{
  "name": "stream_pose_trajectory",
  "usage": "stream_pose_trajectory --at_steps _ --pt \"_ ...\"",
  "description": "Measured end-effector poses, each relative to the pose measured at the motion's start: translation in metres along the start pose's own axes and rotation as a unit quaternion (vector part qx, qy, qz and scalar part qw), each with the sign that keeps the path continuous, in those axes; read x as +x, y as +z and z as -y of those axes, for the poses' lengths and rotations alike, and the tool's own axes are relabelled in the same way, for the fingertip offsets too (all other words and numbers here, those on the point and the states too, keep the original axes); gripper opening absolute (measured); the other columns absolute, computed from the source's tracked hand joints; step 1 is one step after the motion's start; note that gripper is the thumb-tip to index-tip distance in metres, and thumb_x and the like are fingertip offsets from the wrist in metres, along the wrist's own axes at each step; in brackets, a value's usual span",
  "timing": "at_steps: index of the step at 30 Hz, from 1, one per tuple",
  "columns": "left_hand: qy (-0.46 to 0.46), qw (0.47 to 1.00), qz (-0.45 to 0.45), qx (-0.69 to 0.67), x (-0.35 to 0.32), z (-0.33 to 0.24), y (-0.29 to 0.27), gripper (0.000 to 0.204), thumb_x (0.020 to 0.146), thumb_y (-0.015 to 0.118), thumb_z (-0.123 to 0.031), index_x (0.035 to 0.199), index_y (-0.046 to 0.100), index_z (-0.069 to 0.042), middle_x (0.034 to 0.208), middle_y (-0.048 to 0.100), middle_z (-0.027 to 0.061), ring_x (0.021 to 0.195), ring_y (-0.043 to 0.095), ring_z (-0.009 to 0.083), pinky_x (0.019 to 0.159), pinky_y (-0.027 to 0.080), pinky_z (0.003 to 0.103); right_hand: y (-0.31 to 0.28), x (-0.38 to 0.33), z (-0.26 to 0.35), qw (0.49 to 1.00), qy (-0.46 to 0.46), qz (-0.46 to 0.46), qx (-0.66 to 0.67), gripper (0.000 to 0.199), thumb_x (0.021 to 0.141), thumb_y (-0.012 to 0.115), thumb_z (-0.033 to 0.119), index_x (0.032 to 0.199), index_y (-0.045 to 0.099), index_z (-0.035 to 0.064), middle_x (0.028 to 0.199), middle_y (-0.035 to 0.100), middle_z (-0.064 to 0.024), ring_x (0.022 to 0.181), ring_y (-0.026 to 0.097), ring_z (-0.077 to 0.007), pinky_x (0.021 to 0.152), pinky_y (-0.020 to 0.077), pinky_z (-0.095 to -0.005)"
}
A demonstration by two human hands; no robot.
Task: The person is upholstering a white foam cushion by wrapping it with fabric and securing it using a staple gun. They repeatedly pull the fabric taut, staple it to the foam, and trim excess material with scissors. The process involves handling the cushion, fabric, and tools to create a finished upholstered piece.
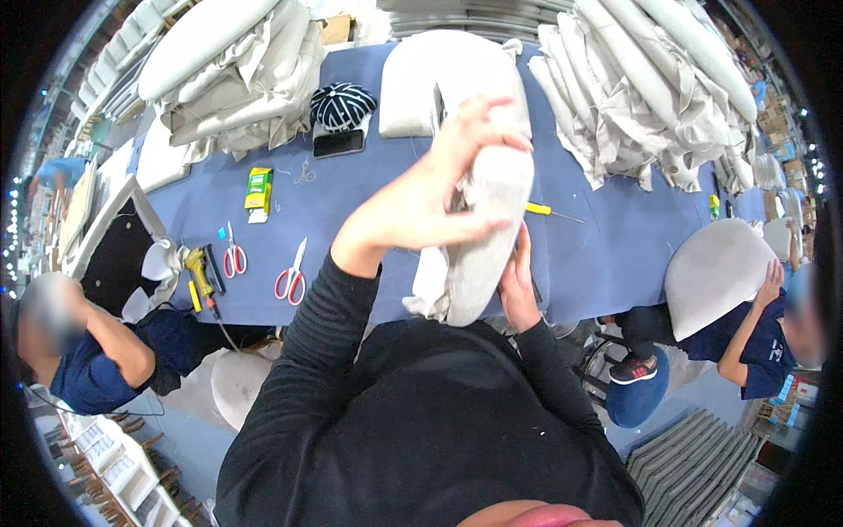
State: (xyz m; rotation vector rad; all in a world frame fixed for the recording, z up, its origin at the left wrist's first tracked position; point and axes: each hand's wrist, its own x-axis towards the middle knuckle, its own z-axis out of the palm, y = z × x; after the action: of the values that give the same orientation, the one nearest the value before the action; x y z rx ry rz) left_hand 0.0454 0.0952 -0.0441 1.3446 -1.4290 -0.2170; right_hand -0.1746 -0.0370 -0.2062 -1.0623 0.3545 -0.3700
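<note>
A light grey upholstered cushion [492, 237] stands tilted on its edge at the near side of the table, its narrow side toward me. My left hand [421, 193] lies over it from the left, fingers and thumb spread wide, the thumb touching the fabric. From the right, my right hand [520, 285] supports the cushion's lower part, with its fingers partly hidden behind it. Loose fabric and a white flap [430, 277] hang at the cushion's lower left. Just beyond lies a pale U-shaped upholstered piece [448, 61]. A yellow-handled screwdriver [539, 209] rests to the right.
Covers and cushions are piled at the far left [246, 79] and far right [641, 79]. On the blue table [351, 202] are two scissors [291, 283], an air stapler [202, 272], a green-yellow box [259, 193], a phone [338, 143] and a patterned cap [342, 105]. Co-workers sit on both sides.
</note>
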Motion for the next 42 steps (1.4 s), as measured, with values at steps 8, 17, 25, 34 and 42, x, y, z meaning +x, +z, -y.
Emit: stream_pose_trajectory --at_steps 8,17,25,34,42 --pt "0.000 0.997 0.016 0.075 0.009 -0.008 0.007 0.110 0.071 0.092 -0.022 0.164 0.035 -0.013 0.162 0.038 0.0201 0.161 0.030 0.0473 0.130 0.031 0.056 -0.191 0.001 -0.173 0.791 0.019 -0.012 -0.611 0.088 0.083 0.088 0.012 0.156 0.038 0.0052 0.138 0.066 -0.0298 0.127 0.065 -0.0512 0.107 0.0532 -0.0550" --pt "0.004 0.997 0.003 0.075 0.013 -0.001 0.011 0.112 0.066 0.093 -0.019 0.163 0.038 -0.015 0.161 0.041 0.0190 0.161 0.029 0.0496 0.130 0.032 0.058 -0.180 0.047 -0.034 0.842 0.138 -0.023 -0.520 0.058 0.084 0.092 0.019 0.131 0.063 0.0012 0.119 0.079 -0.0175 0.110 0.077 -0.0309 0.098 0.0586 -0.0425" --pt "0.009 0.994 0.019 0.103 0.021 -0.007 0.022 0.119 0.065 0.095 -0.023 0.167 0.034 -0.019 0.164 0.038 0.0188 0.160 0.030 0.0497 0.129 0.033 0.060 0.015 -0.024 0.242 0.778 -0.192 -0.002 -0.599 0.049 0.086 0.084 0.010 0.133 0.073 0.0017 0.119 0.078 -0.0118 0.109 0.075 -0.0242 0.097 0.0573 -0.0338" --pt "-0.006 0.988 0.030 0.149 0.024 -0.012 0.029 0.127 0.062 0.099 -0.020 0.169 0.031 -0.020 0.166 0.037 0.0174 0.163 0.026 0.0500 0.130 0.034 0.061 0.065 -0.048 0.253 0.655 -0.263 0.118 -0.699 0.060 0.081 0.079 0.014 0.141 0.074 0.0125 0.113 0.079 -0.0085 0.090 0.078 -0.0271 0.073 0.0595 -0.0378" --pt "0.007 0.987 0.038 0.156 0.031 -0.009 0.037 0.123 0.059 0.095 -0.017 0.167 0.035 -0.019 0.165 0.038 0.0188 0.162 0.027 0.0504 0.130 0.034 0.061 0.061 -0.053 0.248 0.596 -0.243 0.127 -0.755 0.070 0.079 0.081 0.014 0.147 0.068 0.0190 0.110 0.075 -0.0020 0.079 0.073 -0.0245 0.069 0.0555 -0.0383"
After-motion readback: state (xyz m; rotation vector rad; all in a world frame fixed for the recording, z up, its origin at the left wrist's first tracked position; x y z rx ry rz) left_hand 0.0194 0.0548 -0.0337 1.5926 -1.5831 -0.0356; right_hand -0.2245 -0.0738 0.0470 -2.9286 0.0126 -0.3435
